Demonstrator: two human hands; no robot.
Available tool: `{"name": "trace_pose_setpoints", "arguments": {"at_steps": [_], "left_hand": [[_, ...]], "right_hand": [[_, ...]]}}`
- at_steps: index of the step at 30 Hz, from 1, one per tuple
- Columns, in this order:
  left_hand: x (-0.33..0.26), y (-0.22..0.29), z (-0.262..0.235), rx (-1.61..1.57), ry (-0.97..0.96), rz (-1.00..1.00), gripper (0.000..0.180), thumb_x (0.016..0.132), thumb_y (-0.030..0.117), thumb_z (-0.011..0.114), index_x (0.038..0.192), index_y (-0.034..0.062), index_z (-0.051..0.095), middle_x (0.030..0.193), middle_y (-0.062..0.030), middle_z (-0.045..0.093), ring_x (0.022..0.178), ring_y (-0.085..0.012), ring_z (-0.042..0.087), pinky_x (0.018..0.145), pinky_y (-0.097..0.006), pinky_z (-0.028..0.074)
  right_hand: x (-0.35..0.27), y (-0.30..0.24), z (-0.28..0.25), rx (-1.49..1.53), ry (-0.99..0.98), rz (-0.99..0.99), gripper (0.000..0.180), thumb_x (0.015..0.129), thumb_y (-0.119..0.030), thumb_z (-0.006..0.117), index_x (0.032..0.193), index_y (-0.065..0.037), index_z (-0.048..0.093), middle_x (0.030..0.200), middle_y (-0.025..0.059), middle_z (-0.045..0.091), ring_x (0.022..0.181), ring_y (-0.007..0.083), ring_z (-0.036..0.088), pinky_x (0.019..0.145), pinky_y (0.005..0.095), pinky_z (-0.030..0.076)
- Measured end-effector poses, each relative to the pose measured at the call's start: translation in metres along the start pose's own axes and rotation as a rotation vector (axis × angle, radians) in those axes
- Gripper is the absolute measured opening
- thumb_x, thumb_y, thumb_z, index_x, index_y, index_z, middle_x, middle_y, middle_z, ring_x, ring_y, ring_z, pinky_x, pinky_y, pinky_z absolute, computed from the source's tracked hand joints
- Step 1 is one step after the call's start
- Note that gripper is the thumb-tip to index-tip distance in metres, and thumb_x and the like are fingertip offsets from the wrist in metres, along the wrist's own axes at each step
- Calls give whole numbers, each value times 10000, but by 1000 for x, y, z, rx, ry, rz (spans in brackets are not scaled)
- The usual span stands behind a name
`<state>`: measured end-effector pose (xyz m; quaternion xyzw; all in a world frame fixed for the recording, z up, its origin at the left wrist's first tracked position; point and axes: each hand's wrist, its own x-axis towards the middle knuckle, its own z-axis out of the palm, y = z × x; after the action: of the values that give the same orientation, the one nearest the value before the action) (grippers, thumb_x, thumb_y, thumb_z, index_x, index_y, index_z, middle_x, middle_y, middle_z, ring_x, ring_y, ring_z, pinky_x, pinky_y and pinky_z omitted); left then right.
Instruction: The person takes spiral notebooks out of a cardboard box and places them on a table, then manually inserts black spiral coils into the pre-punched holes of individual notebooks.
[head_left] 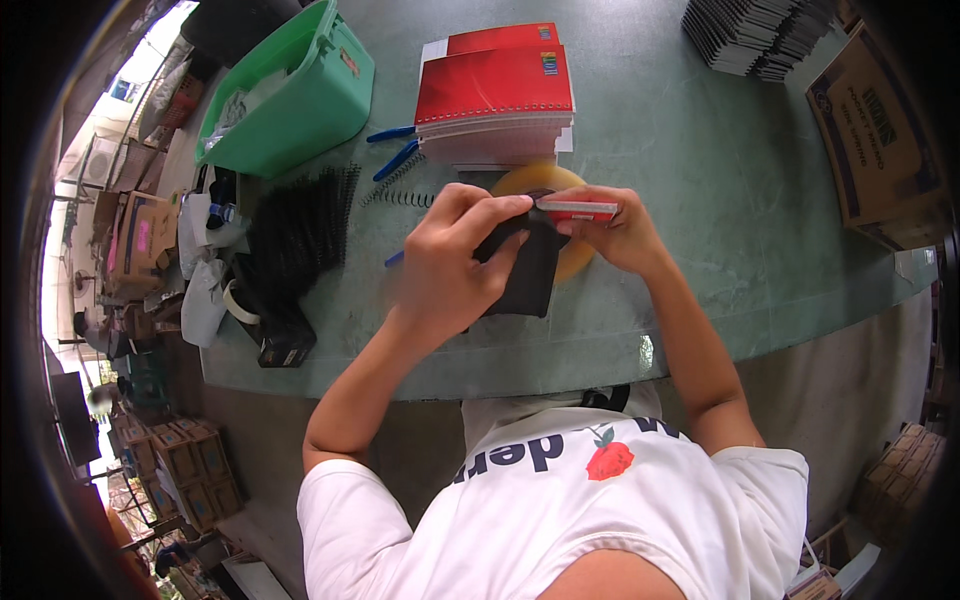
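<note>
Glossy covers, matt tabletop

Red notebooks (494,88) had shiny card covers; the tub (300,100) was smooth green plastic, the table (700,200) dull and mottled, the coils (300,235) probably black plastic.

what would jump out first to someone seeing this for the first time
The two hands meeting at the centre of the green table: the left hand grips a black pouch-like thing, and the right hand pinches a small red and white cutter. Just behind them sits a stack of red spiral notebooks, with a green plastic tub further left.
</note>
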<state>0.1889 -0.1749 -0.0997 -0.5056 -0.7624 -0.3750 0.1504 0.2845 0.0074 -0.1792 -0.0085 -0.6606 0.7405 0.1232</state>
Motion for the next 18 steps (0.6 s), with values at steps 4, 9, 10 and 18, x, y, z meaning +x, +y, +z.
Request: {"name": "trace_pose_setpoints", "arguments": {"at_steps": [4, 9, 10, 18], "left_hand": [[21, 32, -2, -178, 146, -253, 243, 721, 22, 706, 950, 78, 645, 853, -105, 583, 775, -278, 601, 671, -353, 487], [-46, 13, 26, -171, -406, -71, 275, 738, 55, 716, 1000, 65, 632, 884, -115, 595, 756, -276, 618, 651, -349, 501], [-56, 16, 34, -194, -400, -124, 274, 740, 58, 716, 1001, 66, 633, 882, -115, 594, 765, -276, 618, 655, -352, 502], [-81, 19, 78, -342, -127, -209, 294, 752, 61, 711, 1032, 50, 618, 920, -119, 602, 859, -281, 614, 763, -336, 487]], "right_hand": [[-4, 3, -3, -69, 1, 56, 292, 788, 85, 626, 1070, 12, 642, 1014, 76, 668, 935, 123, 621, 867, 262, 490], [6, 11, -9, -84, 6, -116, 279, 802, 78, 618, 1066, -7, 648, 1050, 77, 667, 981, 133, 610, 883, 269, 480], [7, 12, -8, -67, 3, -107, 280, 801, 79, 620, 1067, -6, 646, 1070, 89, 665, 1006, 146, 609, 904, 279, 473], [12, 5, -3, -36, 100, -80, 264, 807, 3, 667, 1069, -6, 640, 965, 43, 667, 922, 110, 608, 852, 254, 487]]}}
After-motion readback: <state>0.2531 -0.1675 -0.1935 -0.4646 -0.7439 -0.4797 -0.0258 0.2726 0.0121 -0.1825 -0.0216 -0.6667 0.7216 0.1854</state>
